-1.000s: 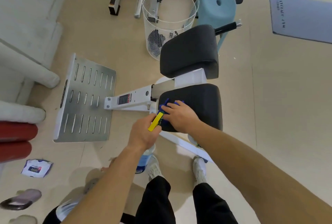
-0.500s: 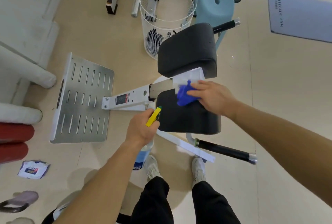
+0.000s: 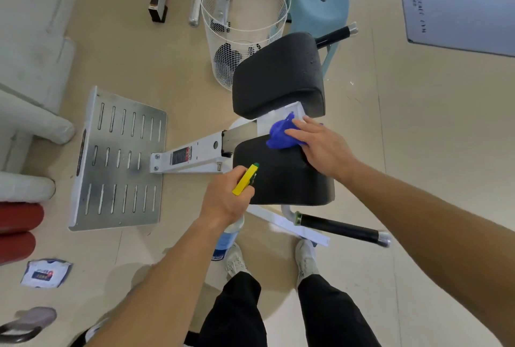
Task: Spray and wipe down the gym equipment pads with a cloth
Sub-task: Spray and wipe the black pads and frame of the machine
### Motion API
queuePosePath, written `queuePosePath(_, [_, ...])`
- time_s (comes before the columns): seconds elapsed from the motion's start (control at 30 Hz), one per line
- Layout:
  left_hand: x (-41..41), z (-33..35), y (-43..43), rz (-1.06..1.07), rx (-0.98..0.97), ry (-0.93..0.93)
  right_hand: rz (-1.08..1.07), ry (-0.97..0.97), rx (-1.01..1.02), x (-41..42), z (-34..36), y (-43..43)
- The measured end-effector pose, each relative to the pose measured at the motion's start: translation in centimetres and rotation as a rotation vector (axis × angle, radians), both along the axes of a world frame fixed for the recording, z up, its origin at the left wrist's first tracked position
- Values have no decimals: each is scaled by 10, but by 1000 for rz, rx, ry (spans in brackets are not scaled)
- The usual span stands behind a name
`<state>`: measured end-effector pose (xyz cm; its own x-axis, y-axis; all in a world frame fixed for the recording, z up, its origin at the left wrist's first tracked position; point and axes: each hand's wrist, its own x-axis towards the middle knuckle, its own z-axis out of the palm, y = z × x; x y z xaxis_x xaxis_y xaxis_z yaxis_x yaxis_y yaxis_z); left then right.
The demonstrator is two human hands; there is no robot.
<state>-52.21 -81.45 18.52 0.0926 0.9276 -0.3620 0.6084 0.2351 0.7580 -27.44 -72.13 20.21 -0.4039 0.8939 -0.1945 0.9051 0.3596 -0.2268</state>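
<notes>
beige floor point(image 3: 418, 151), open to the right | blue cloth point(image 3: 280, 135) bunched on near pad point(image 3: 281, 179) far edge | right hand point(image 3: 323, 146) fingers flat, together, pressing it; cloth pokes past fingertips | left hand point(image 3: 225, 201) curled round spray bottle point(image 3: 246, 179) at pad's left edge, body mostly hidden | wire basket point(image 3: 242, 26) behind far pad point(image 3: 278, 76)

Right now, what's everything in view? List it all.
near pad: one, black, under the cloth
far pad: one, black, beyond it
cloth: one, blue, on near pad's far edge
spray bottle: one, yellow trigger, at near pad's left edge
footplate: one, silver, floor left
basket: one, white wire, behind far pad
stool: one, light blue, beside basket
mat: one, grey-blue, top right
packet: one, white, floor lower left
left hand: grips spray bottle
right hand: presses cloth
</notes>
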Motion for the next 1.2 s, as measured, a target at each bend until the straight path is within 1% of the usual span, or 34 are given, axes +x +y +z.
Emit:
queuePosePath(0.07, [1,0,-1,-21,3,-12,13,46,38,4,-7,-36])
queuePosePath(0.13, [1,-2,-3,-41,4,-23,196,31,57,16,-7,-88])
queuePosePath(0.17, [2,-1,-4,-59,3,-25,305,-5,16,22,-4,-108])
queuePosePath(0.23, [2,-2,-6,-103,0,-25,440,-49,-41,30,-1,-115])
queuePosePath(0.3, [-1,-4,-8,-119,8,-19,433,-95,-12,22,-1,-91])
queuePosePath(0.37, [-7,-7,-10,-99,1,-6,337,-111,26,-1,-6,-59])
queuePosePath(0.4, [-11,-9,-11,-76,-5,-3,290,-126,10,-17,-9,-41])
queuePosePath(0.47, [-21,-13,-14,-30,-22,3,243,-218,-35,-54,-17,-12])
queuePosePath(0.57, [-36,-22,-18,-1,-21,24,307,-364,-75,-106,-41,6])
queuePosePath(0.67, [-51,-28,-20,39,-19,13,379,-417,-171,-144,-75,-14])
queuePosePath(0.77, [-63,-26,-22,64,-28,16,565,-499,-259,-156,-94,-55])
queuePosePath(0.83, [-69,-28,-21,62,-30,23,653,-533,-318,-152,-94,-67])
queuePosePath(0.87, [-72,-29,-21,57,-34,25,661,-516,-323,-148,-92,-64])
queuePosePath(0.93, [-74,-34,-20,54,-48,40,596,-450,-233,-142,-90,-37])
queuePosePath(1.0, [-73,-36,-18,42,-65,64,450,-452,-131,-139,-81,2])
queuePosePath(1.07, [-71,-37,-18,31,-84,74,292,-469,-135,-141,-75,26])
queuePosePath(1.1, [-71,-38,-17,35,-89,79,255,-467,-134,-144,-74,27])
queuePosePath(1.13, [-72,-39,-17,39,-90,84,266,-466,-147,-145,-74,19])
queuePosePath(1.2, [-72,-41,-17,47,-92,83,382,-428,-182,-141,-72,-13])
